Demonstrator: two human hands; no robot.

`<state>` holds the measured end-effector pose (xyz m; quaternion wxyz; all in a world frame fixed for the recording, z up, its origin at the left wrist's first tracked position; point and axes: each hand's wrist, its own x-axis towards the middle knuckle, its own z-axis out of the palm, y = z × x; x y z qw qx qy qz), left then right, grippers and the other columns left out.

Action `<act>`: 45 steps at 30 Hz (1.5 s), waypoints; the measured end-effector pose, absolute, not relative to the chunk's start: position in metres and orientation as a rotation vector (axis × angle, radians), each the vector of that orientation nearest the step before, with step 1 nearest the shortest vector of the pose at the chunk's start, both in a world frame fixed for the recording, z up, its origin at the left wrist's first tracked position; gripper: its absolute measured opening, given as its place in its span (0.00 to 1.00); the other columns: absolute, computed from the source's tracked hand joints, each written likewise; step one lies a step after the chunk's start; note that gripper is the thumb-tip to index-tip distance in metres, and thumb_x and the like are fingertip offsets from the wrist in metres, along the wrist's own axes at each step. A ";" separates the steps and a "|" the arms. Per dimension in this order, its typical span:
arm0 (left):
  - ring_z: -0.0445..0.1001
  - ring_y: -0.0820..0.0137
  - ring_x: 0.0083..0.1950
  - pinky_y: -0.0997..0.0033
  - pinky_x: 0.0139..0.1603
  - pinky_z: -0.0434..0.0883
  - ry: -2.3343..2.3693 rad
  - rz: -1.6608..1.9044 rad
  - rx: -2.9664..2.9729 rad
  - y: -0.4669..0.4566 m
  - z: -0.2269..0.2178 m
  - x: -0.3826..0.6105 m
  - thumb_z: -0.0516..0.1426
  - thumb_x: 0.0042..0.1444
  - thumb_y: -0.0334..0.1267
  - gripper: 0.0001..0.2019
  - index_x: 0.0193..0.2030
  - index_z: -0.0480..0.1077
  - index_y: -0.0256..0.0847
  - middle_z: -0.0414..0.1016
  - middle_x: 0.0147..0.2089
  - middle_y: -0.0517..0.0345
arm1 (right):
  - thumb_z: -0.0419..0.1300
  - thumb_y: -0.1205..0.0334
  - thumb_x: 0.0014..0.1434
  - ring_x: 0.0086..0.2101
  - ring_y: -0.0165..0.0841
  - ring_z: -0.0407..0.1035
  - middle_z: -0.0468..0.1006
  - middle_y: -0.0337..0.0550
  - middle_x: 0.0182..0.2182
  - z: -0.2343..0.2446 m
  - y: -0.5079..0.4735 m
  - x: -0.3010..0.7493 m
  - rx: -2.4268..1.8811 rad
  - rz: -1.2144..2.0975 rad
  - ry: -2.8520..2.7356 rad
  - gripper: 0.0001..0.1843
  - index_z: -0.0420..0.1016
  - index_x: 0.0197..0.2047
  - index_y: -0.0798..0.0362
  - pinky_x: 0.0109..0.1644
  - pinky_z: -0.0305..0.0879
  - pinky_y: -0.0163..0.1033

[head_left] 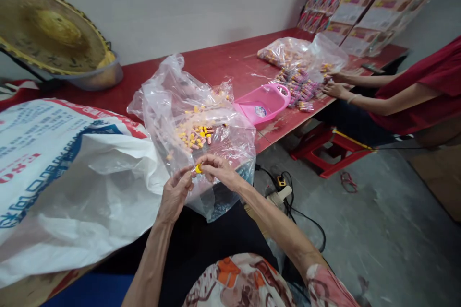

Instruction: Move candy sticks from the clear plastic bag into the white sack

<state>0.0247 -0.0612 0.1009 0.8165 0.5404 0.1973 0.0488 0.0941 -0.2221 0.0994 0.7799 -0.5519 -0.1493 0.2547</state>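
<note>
Overall, desk [223, 64]: red-topped, scuffed along its near edge, running beside the pale wall.
Co-worker [421, 91]: dark red sleeves, both hands at a heap of small purple-and-yellow packets [298, 86] on the desk.
Sack [97, 196]: white, creased, printed in red and blue, sloping at the left.
Hat [54, 29]: round, broad-brimmed, with a bound edge, leaning over a translucent basin [97, 79].
Clear bag [162, 88]: thin, crumpled, glossy plastic, spread open over the desk and drooping past its near edge.
Tub [272, 98]: smooth pink plastic, oblong, a hole through its far end, just beside the clear bag.
Left hand [176, 192]: fingers curled in, thumb and forefinger pinched together at one side of the small part; forearm rising steeply from below.
Right hand [218, 170]: fingers bent and nearly closed, the tips gripping the yellow end; forearm slanting in from the lower right.
Loose pieces [196, 136]: stubby, yellow and pink, piled on the clear bag ahead of both hands.
Small part [198, 168]: yellow, held between the two hands above the bag's near side; its other end is too small to make out.
</note>
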 end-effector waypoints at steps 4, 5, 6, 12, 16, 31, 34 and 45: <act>0.64 0.77 0.30 0.76 0.31 0.65 0.409 0.126 1.145 -0.070 0.104 0.013 0.80 0.37 0.55 0.29 0.43 0.84 0.39 0.80 0.38 0.54 | 0.70 0.50 0.59 0.29 0.24 0.64 0.80 0.38 0.40 0.114 -0.221 0.107 -1.187 0.544 -0.126 0.14 0.83 0.44 0.49 0.30 0.59 0.30; 0.65 0.77 0.30 0.76 0.31 0.65 0.399 0.131 1.163 -0.074 0.104 0.011 0.79 0.39 0.55 0.29 0.43 0.84 0.39 0.81 0.38 0.54 | 0.68 0.49 0.62 0.30 0.25 0.65 0.80 0.39 0.41 0.118 -0.217 0.110 -1.163 0.539 -0.044 0.14 0.83 0.43 0.50 0.30 0.60 0.30; 0.65 0.77 0.31 0.76 0.31 0.66 0.385 0.138 1.185 -0.078 0.105 0.009 0.79 0.40 0.55 0.28 0.44 0.84 0.39 0.81 0.39 0.54 | 0.67 0.47 0.65 0.31 0.25 0.66 0.81 0.41 0.42 0.121 -0.213 0.111 -1.140 0.539 0.024 0.15 0.83 0.41 0.51 0.31 0.61 0.30; 0.60 0.79 0.26 0.77 0.26 0.61 0.321 0.195 1.285 -0.099 0.100 0.000 0.75 0.47 0.59 0.28 0.46 0.82 0.39 0.76 0.33 0.59 | 0.65 0.39 0.69 0.33 0.29 0.67 0.80 0.46 0.39 0.123 -0.188 0.100 -1.095 0.623 0.067 0.24 0.82 0.36 0.52 0.31 0.64 0.31; 0.68 0.75 0.30 0.77 0.27 0.66 0.345 0.223 1.327 -0.108 0.094 -0.008 0.74 0.48 0.61 0.28 0.45 0.81 0.40 0.79 0.39 0.54 | 0.61 0.39 0.72 0.34 0.30 0.66 0.80 0.46 0.39 0.115 -0.187 0.087 -1.094 0.636 0.009 0.24 0.83 0.39 0.52 0.32 0.66 0.31; 0.53 0.81 0.23 0.78 0.22 0.54 0.294 0.102 1.188 -0.099 0.102 -0.002 0.76 0.47 0.56 0.26 0.43 0.78 0.39 0.65 0.27 0.65 | 0.57 0.36 0.72 0.35 0.32 0.72 0.81 0.44 0.38 0.092 -0.205 0.108 -1.258 0.557 -0.046 0.26 0.81 0.41 0.50 0.41 0.72 0.35; 0.53 0.82 0.23 0.77 0.22 0.54 0.336 0.110 1.151 -0.098 0.099 0.001 0.77 0.44 0.54 0.26 0.42 0.78 0.38 0.70 0.29 0.62 | 0.60 0.56 0.70 0.39 0.34 0.73 0.81 0.40 0.38 0.070 -0.226 0.133 -1.787 0.222 -0.076 0.10 0.79 0.39 0.49 0.50 0.71 0.39; 0.76 0.61 0.48 0.63 0.49 0.74 0.183 0.449 1.985 -0.067 0.105 0.029 0.67 0.61 0.53 0.16 0.44 0.77 0.42 0.76 0.44 0.52 | 0.50 0.68 0.73 0.54 0.41 0.73 0.77 0.56 0.59 0.049 -0.207 0.214 -2.274 -0.128 -0.279 0.19 0.72 0.63 0.56 0.63 0.70 0.46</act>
